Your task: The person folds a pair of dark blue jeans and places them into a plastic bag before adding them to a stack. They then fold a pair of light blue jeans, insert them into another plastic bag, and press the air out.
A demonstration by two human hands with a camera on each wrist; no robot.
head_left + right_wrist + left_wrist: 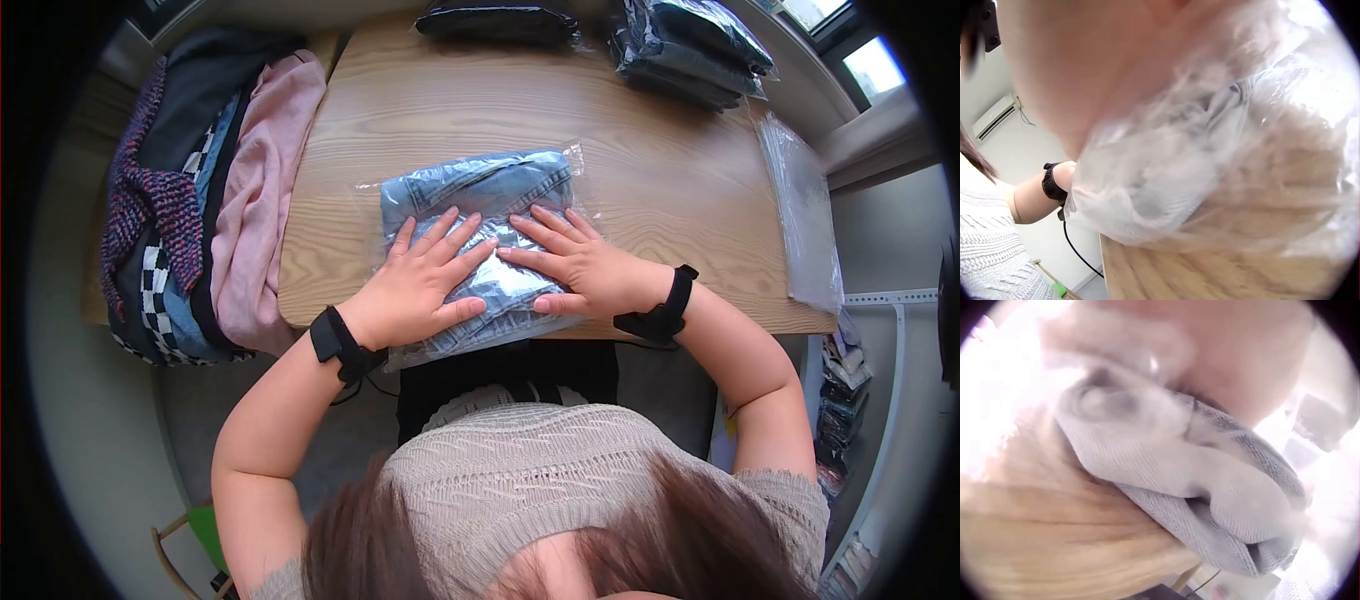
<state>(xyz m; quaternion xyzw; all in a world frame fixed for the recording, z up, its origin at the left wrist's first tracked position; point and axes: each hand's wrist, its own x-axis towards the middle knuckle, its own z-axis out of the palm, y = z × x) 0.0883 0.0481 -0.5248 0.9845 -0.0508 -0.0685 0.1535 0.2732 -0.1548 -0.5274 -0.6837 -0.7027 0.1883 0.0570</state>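
Note:
Folded light-blue denim (475,180) lies inside a clear plastic bag (500,275) near the table's front edge. My left hand (425,280) rests on the left half of the bag with its fingers spread and straight. On the right half, my right hand (590,270) presses down the same way, its thumb close to the front edge of the bag. The left wrist view shows the rounded folds of the denim (1179,456) beside the wood. In the right wrist view, the loose plastic of the bag (1285,187) spreads over the tabletop, and the hand is blurred.
On the left is a pile of clothes with a pink garment (265,190) and a dark knitted one (160,210). Bagged dark garments (690,55) are stacked at the back right, another dark package (495,25) at the back. Flat clear bags (800,220) lie along the right edge.

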